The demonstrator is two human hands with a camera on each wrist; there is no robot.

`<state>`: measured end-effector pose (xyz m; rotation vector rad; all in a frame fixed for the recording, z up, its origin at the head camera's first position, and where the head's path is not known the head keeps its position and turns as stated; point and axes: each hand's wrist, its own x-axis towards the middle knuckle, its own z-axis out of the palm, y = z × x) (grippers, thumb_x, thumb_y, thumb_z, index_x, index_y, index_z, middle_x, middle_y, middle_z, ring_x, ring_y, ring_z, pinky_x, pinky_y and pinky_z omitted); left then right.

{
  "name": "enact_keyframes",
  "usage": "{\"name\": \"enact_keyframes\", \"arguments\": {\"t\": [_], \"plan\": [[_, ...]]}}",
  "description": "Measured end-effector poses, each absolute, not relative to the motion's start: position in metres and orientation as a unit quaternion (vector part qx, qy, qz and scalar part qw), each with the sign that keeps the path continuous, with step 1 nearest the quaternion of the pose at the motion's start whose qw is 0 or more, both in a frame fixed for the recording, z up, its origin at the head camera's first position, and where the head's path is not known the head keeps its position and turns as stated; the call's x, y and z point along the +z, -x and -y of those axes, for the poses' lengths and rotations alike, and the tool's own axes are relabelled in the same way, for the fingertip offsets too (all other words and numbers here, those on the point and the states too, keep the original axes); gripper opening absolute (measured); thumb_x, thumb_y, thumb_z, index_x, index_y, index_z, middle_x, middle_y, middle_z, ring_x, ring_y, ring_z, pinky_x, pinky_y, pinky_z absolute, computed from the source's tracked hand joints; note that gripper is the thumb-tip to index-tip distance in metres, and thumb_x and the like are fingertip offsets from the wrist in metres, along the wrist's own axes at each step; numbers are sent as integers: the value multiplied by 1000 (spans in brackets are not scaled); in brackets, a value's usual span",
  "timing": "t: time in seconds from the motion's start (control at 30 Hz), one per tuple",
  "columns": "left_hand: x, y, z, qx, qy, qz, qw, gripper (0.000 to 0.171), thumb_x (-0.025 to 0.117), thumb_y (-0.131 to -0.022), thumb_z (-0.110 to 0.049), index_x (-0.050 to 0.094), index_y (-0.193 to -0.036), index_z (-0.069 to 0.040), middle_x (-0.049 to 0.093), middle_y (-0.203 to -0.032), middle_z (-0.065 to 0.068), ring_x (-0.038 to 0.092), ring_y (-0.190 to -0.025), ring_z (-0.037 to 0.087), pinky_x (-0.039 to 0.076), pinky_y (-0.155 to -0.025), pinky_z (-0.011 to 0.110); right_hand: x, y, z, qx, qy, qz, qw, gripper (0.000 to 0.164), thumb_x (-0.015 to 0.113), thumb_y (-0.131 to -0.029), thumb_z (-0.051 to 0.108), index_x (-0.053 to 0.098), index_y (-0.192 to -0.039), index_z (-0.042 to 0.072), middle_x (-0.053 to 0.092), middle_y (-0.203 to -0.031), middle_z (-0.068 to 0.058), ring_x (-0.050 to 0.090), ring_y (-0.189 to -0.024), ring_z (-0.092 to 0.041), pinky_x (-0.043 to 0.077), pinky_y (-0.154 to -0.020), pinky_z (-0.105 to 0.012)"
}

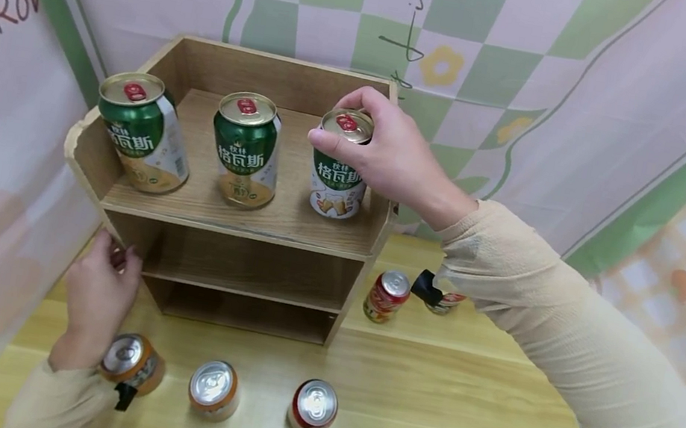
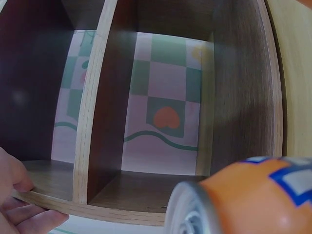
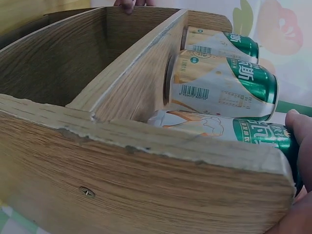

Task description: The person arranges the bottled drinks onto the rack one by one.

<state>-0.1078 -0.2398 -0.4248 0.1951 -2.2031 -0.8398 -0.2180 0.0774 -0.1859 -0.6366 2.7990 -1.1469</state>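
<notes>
A small wooden shelf (image 1: 294,160) stands on the table with three green-and-white drink cans on its top board. My right hand (image 1: 388,149) holds the upper part of the rightmost can (image 1: 336,194), thumb in front and fingers round behind; the can stands upright near the right side panel. To its left are the middle can (image 1: 244,156) and the left can (image 1: 145,135), both upright. Low on the shelf's left side, my left hand (image 1: 102,287) grips the panel edge, its thumb (image 2: 19,175) inside and fingers outside in the left wrist view.
Along the table's front stand two orange cans (image 1: 214,389) (image 1: 144,362) and a red can (image 1: 312,410). Right of the shelf stand another red can (image 1: 385,297) and one partly hidden by the right sleeve (image 1: 508,287). A patterned curtain (image 1: 395,26) hangs behind.
</notes>
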Motion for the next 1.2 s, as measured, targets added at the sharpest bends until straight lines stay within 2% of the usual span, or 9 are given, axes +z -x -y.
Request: {"name": "enact_keyframes", "arguments": {"t": [0.13, 0.4, 0.63, 0.77, 0.93, 1.2], "plan": [[-425, 108, 240, -325, -73, 863, 379, 14, 61, -89, 4, 61, -100, 12, 71, -86, 33, 71, -70, 49, 57, -64, 62, -188, 220, -77, -369, 211, -905, 19, 52, 73, -92, 45, 54, -129, 14, 62, -116, -6, 61, -99, -21, 52, -89, -38], [-423, 108, 240, -326, -76, 863, 378, 13, 61, -88, 4, 61, -99, 11, 71, -86, 32, 71, -69, 49, 56, -66, 63, -186, 221, -77, -351, 211, -912, 22, 56, 73, -92, 47, 54, -132, 14, 59, -123, -5, 56, -109, -21, 49, -94, -38], [-423, 108, 239, -321, -73, 864, 382, 13, 61, -88, 4, 61, -98, 11, 71, -86, 32, 70, -68, 49, 56, -66, 63, -185, 223, -80, -335, 208, -919, 18, 59, 72, -92, 48, 54, -135, 13, 55, -140, -5, 50, -126, -20, 43, -107, -39], [-424, 107, 239, -321, -73, 864, 380, 13, 62, -88, 4, 61, -98, 11, 71, -86, 33, 70, -69, 49, 56, -66, 63, -186, 223, -81, -339, 214, -916, 15, 59, 72, -92, 49, 55, -136, 14, 56, -137, -4, 52, -119, -20, 46, -102, -39], [-424, 108, 239, -324, -75, 865, 377, 13, 61, -88, 4, 60, -98, 11, 71, -86, 33, 70, -69, 49, 56, -66, 63, -186, 224, -81, -343, 226, -912, 15, 55, 72, -92, 47, 59, -136, 16, 63, -124, -4, 60, -105, -18, 50, -94, -37], [-425, 108, 240, -322, -76, 865, 378, 13, 61, -88, 3, 60, -98, 11, 71, -86, 33, 70, -69, 49, 56, -65, 63, -184, 225, -81, -326, 229, -917, 16, 55, 73, -92, 47, 61, -136, 16, 62, -131, -3, 58, -112, -17, 49, -97, -36]]}}
